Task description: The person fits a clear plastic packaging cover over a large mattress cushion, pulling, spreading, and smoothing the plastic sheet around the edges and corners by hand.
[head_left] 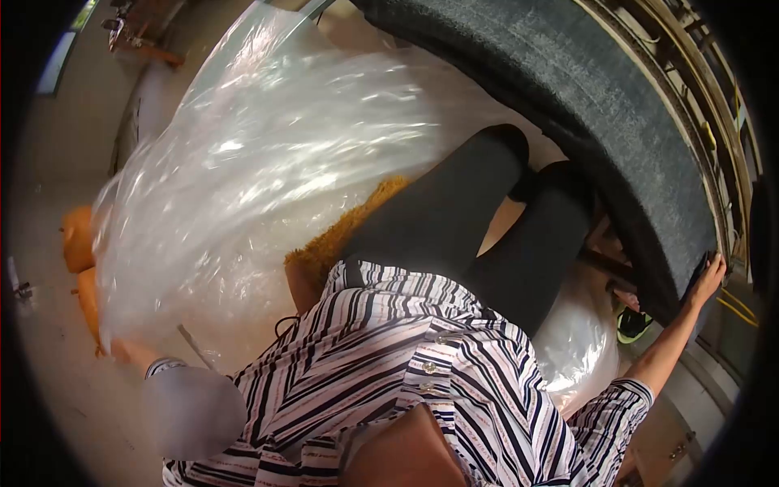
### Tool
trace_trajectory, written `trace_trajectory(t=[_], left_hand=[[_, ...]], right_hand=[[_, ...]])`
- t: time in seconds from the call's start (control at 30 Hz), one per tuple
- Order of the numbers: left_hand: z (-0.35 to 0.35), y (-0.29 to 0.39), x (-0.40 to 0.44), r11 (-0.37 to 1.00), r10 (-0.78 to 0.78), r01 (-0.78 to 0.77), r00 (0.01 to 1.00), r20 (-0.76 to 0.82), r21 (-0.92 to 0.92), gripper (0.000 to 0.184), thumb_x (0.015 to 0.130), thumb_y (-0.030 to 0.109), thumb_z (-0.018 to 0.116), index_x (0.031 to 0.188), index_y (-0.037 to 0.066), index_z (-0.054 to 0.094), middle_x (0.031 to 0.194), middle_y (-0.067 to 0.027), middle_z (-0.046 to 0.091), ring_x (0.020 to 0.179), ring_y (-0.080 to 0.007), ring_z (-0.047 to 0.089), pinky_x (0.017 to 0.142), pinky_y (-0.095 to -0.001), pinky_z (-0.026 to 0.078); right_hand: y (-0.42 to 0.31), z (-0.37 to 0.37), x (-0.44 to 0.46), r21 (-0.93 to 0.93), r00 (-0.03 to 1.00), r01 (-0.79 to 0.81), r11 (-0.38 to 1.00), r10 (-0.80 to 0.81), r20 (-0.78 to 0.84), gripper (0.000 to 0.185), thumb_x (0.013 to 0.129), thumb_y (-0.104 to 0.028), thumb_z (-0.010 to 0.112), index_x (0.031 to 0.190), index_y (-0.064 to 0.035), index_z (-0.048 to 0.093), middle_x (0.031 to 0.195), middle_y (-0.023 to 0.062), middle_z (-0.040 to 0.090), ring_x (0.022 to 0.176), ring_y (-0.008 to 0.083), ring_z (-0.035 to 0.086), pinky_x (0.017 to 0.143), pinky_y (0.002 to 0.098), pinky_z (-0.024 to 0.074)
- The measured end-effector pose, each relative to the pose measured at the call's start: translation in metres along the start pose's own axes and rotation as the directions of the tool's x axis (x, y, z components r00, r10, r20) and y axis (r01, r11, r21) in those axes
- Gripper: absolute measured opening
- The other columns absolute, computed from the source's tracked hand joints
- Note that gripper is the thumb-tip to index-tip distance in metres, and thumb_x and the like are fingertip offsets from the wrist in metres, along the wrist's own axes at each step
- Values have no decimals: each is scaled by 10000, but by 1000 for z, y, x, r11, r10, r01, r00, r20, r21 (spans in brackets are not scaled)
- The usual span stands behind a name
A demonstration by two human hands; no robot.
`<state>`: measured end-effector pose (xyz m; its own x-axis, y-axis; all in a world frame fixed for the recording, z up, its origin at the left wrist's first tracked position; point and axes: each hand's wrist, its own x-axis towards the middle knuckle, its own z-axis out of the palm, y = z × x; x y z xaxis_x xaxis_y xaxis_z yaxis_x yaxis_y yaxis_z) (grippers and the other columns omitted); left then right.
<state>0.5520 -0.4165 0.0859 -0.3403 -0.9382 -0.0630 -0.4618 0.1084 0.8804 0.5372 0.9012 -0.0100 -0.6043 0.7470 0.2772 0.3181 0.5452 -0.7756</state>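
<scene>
A large clear plastic sheet (268,154) spreads in shiny folds from the top of the view down to the lower left. My left hand (131,354) is at its lower left end, partly hidden and blurred, and appears closed on the plastic. On the right, a long curved piece of furniture covered in dark grey fabric (568,73) has its wooden frame (714,73) exposed along one side. My right hand (708,282) is at its near end, fingers bent over the edge where fabric and wood meet.
I sit on a stool with a shaggy brown cover (345,227), partly under the plastic. Orange objects (79,239) lie on the floor at left. A dark shoe (632,325) shows beneath the furniture piece, and a yellow cord (738,308) hangs beside my right hand.
</scene>
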Motion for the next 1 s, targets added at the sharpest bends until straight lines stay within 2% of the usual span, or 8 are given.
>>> trace_trajectory(t=[0.3,0.5,0.6,0.67,0.73,0.77,0.87,1.0], left_hand=[[95,39,11,446,436,-406,877,203,798,388,842,337,569,1080,30,564,1063,-142,604,1037,-283,554,895,-381,432],[431,78,-232,357,615,-932,291,733,71,355,854,322,545,1025,13,587,1010,-167,633,997,-302,591,868,-386,461],[536,42,-350,156,463,-986,14,886,-66,444,814,438,577,983,29,616,1003,-195,635,957,-316,609,844,-386,468],[591,-13,-389,34,109,-997,67,992,63,648,809,565,516,1217,61,526,1135,-180,595,1064,-299,567,905,-406,429],[607,-140,-382,-210,226,-972,57,973,106,752,774,594,524,1314,79,433,1275,-172,510,1185,-311,479,1004,-424,342],[592,-135,-377,-227,-219,-972,118,969,67,749,791,534,530,1355,70,364,1366,-167,420,1261,-304,399,1064,-432,257],[513,-217,-328,168,-580,-931,174,796,325,597,806,508,541,1244,104,514,1221,-152,545,1122,-329,512,959,-522,349],[382,-243,-312,175,-678,-841,274,682,512,532,805,469,544,1193,104,525,1155,-139,553,1056,-308,521,903,-501,364]], right_hand=[[-18,3,-6,-106,996,-30,994,39,81,525,934,-387,476,1241,38,455,1190,138,520,1124,211,489,984,324,345],[-41,13,-39,-240,989,88,967,-57,134,470,951,-338,442,1214,46,504,1221,148,521,1157,221,464,1007,319,320],[-43,14,-46,-471,972,233,851,-184,147,451,948,-349,439,1188,18,543,1204,163,533,1138,265,474,993,333,323],[-54,18,-52,-508,969,243,827,-185,162,440,951,-345,440,1183,14,540,1209,162,521,1135,265,471,995,335,323],[-59,18,-56,-543,957,284,790,-204,204,433,951,-343,443,1180,13,538,1215,160,513,1135,263,468,995,336,324],[-58,17,-55,-541,959,273,796,-180,219,431,948,-340,455,1191,9,527,1217,159,501,1132,261,465,992,335,328],[-64,21,-59,-536,953,276,798,-157,257,430,944,-334,467,1201,7,519,1206,159,502,1125,257,470,984,334,337],[-66,24,-62,-513,960,254,820,-148,239,435,938,-327,484,1211,10,513,1204,156,504,1121,248,476,977,328,344]])
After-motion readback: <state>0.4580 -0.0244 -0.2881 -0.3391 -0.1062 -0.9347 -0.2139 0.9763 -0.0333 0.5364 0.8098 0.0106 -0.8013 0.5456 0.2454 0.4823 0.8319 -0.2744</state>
